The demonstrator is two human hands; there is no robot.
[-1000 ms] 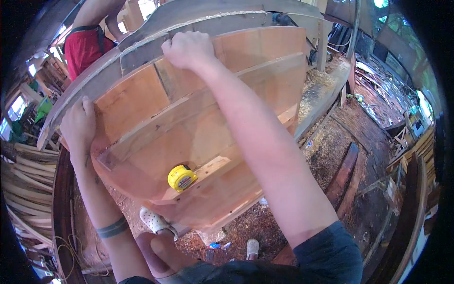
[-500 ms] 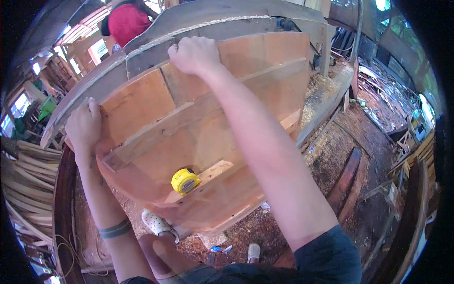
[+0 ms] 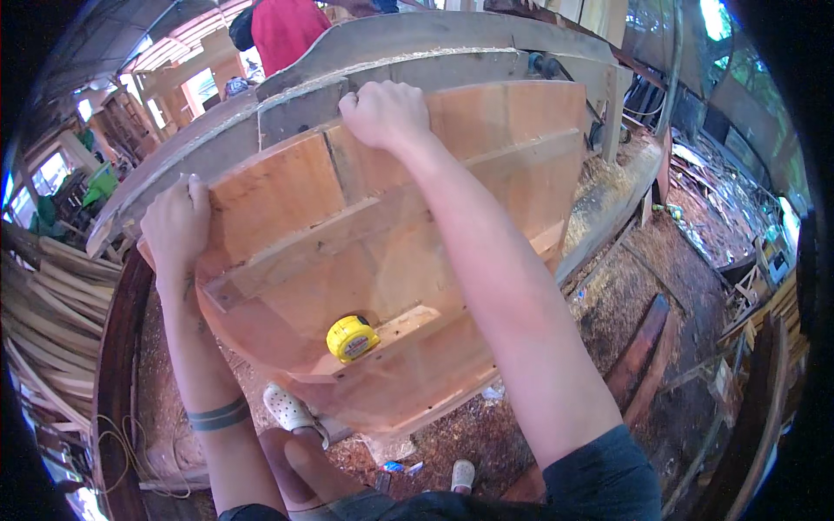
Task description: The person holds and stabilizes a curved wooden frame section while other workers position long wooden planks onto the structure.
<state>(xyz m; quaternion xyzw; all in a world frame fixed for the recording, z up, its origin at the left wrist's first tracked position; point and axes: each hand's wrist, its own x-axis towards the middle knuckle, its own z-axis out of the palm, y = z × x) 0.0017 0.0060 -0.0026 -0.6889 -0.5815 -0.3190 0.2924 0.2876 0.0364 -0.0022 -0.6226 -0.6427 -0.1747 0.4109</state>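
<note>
keep left hand (image 3: 176, 227) and right hand (image 3: 382, 113) closed on the panel (image 3: 365, 252) top edge; hold level so tape (image 3: 351, 338) below stays put.

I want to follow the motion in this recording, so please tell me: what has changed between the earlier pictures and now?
Little changed. The person in the red shirt behind the grey timber beam moved from the far left toward the middle. Both hands kept their grip: the left hand on the left edge of the curved orange-brown wooden panel, the right hand on its top edge. The yellow tape measure stayed on the panel's lower batten.
</note>
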